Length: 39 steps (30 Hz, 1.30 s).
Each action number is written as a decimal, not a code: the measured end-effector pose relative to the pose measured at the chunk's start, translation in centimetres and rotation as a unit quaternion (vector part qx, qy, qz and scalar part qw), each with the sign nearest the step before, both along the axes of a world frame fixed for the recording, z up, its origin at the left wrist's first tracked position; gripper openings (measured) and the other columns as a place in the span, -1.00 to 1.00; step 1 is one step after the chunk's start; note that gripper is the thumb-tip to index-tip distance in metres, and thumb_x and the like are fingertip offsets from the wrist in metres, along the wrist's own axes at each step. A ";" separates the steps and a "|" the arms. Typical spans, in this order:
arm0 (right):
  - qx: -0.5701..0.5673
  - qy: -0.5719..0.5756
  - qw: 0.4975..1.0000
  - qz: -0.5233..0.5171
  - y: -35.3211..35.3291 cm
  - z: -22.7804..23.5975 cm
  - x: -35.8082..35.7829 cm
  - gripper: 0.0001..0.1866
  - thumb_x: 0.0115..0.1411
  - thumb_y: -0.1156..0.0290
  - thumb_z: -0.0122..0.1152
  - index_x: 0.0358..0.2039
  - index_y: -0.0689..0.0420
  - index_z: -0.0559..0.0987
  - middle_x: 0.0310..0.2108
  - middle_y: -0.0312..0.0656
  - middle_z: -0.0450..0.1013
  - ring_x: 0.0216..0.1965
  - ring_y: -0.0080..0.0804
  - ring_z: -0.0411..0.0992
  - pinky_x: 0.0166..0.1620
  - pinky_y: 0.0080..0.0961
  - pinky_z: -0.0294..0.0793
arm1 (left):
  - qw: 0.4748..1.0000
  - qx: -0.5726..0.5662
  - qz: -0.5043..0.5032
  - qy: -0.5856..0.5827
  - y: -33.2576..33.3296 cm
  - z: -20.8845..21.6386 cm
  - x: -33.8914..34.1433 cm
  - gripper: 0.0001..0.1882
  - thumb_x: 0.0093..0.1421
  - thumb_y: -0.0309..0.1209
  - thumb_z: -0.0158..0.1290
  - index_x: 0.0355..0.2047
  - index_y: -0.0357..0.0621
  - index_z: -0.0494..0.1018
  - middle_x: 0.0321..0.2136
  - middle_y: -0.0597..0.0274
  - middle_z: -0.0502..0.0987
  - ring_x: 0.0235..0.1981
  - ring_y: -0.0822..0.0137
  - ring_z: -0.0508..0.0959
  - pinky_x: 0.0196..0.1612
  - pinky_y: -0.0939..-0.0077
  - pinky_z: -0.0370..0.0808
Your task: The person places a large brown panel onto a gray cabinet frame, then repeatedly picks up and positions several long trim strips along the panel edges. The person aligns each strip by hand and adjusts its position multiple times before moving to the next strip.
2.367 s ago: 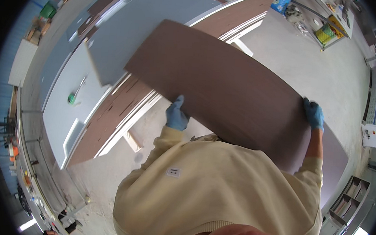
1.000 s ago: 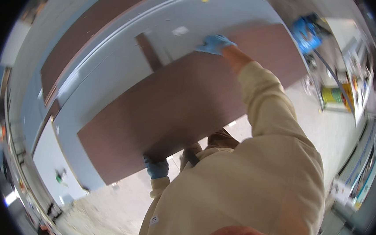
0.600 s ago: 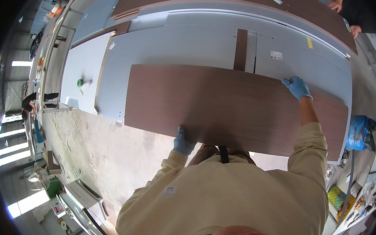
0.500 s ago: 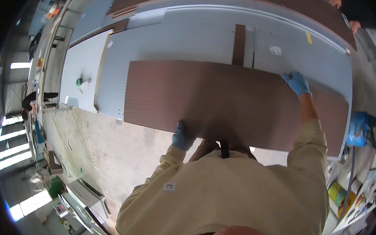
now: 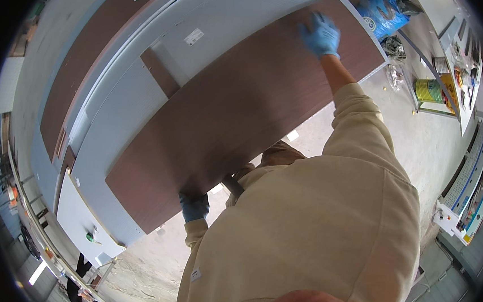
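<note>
A long brown wood-grain panel (image 5: 229, 93) lies at a slant across the grey work surface, its near long edge close to my body. My right hand (image 5: 322, 35), in a light blue glove, is open on top of the panel toward its far right end, fingers spread. At the panel's near edge, toward its left end, my left hand (image 5: 194, 206) grips the edge in a blue glove. Shadow darkens that hand, and some of its fingers are hidden. A narrow brown strip (image 5: 160, 73) sticks out from beyond the panel's far edge.
Another long brown panel (image 5: 100, 37) lies farther back. At the lower left is a white board (image 5: 80, 218) with a small green item (image 5: 92, 237) on it. A blue bag (image 5: 381, 15) stands past the right end, near a cluttered shelf (image 5: 457, 71) with a yellow-green container (image 5: 429, 91).
The whole view has turned toward the right. My right hand has gone from the panel's far edge to lying spread on its top face. My left hand remains at the near edge.
</note>
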State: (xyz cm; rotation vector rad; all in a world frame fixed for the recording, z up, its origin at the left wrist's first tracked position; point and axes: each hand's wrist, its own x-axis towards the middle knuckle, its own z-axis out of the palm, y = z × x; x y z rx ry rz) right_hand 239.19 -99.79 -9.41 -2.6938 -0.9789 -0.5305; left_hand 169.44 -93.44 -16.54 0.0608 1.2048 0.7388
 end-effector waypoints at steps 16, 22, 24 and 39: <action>-0.086 0.104 0.981 -0.141 -15.2 -7.8 7.1 -0.07 0.25 -0.52 -0.07 0.34 -0.02 0.44 0.35 0.04 0.33 0.39 0.14 0.18 0.38 0.25 0.09 | 0.990 0.021 -0.123 -0.061 0.9 0.3 -0.6 -0.58 0.46 -0.14 -0.02 0.20 -0.03 0.48 0.19 0.20 0.55 0.15 0.18 0.54 0.19 0.18 0.56; -0.077 -0.029 0.979 -0.189 -16.8 -11.4 8.7 0.02 0.15 -0.63 -0.08 0.26 0.03 0.48 0.33 -0.06 0.31 0.36 0.06 0.15 0.30 0.23 0.09 | 0.991 -0.047 0.122 0.024 -0.4 4.0 3.2 -0.45 0.51 0.02 -0.10 0.31 -0.05 0.38 0.27 0.12 0.47 0.24 0.05 0.49 0.26 -0.03 0.55; -0.075 -0.022 0.980 -0.183 -17.6 -11.9 9.0 0.00 0.17 -0.63 -0.11 0.25 0.00 0.49 0.32 -0.06 0.31 0.35 0.03 0.16 0.27 0.18 0.10 | 0.990 -0.061 0.127 0.016 -0.4 4.6 3.4 -0.45 0.52 0.04 -0.11 0.31 -0.03 0.37 0.29 0.11 0.46 0.25 0.02 0.49 0.27 -0.08 0.54; 0.223 0.209 0.916 -0.259 -21.3 -10.8 -0.6 0.14 0.20 -0.37 0.27 0.43 0.34 0.18 0.28 0.17 0.41 0.27 0.06 0.41 0.33 -0.05 0.40 | 0.981 -0.007 0.153 -0.123 -1.3 5.4 1.9 -0.50 0.46 -0.13 0.06 0.31 -0.04 0.40 0.33 0.07 0.42 0.33 -0.03 0.41 0.40 -0.12 0.41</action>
